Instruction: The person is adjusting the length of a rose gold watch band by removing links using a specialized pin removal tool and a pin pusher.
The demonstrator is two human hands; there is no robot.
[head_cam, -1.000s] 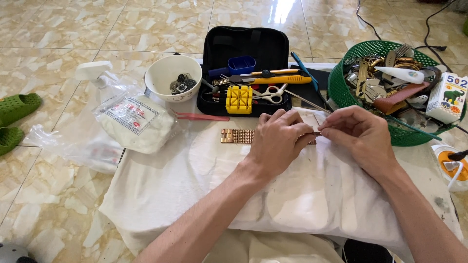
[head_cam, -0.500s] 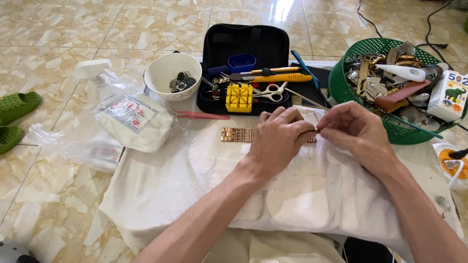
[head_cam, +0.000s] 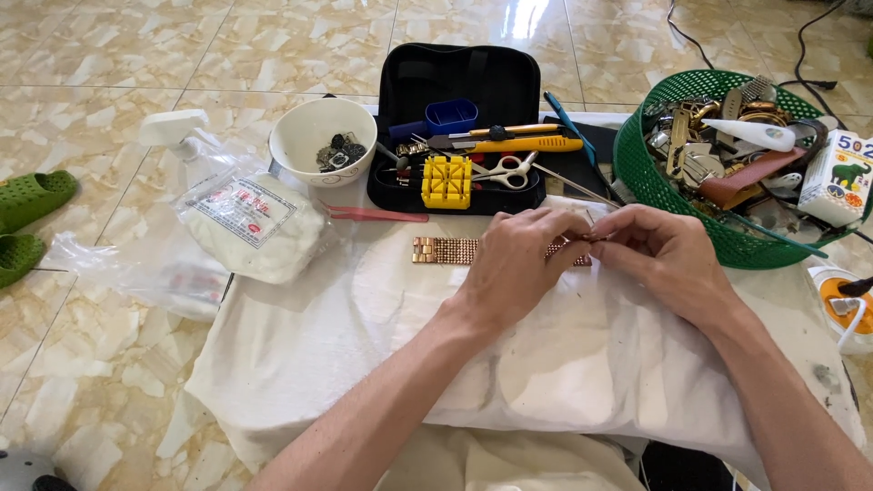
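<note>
In the head view, the left hand point(head_cam: 520, 264) lies knuckles-up at the centre of the frame, its fingers curled down onto a rose-gold metal watch band point(head_cam: 447, 251) that stretches flat across a white cloth point(head_cam: 364, 355). The band's free end sticks out to the left of the hand; a short stretch shows again between the two hands. The right hand point(head_cam: 668, 264) sits just right of centre, thumb and fingertips pinched together at the band's right end; whether a small tool is held in that pinch cannot be told.

Above the hands, at top centre, an open black tool case point(head_cam: 459, 86) holds a yellow block point(head_cam: 446, 181), scissors point(head_cam: 506, 170) and an orange-handled knife point(head_cam: 509, 144). A white bowl point(head_cam: 309, 136) of small metal parts stands to its left, pink tweezers point(head_cam: 377, 215) below it. A green basket point(head_cam: 650, 186) of watch parts fills the upper right. A plastic bag point(head_cam: 250, 223) lies at left, green sandals point(head_cam: 32, 195) at the far left edge.
</note>
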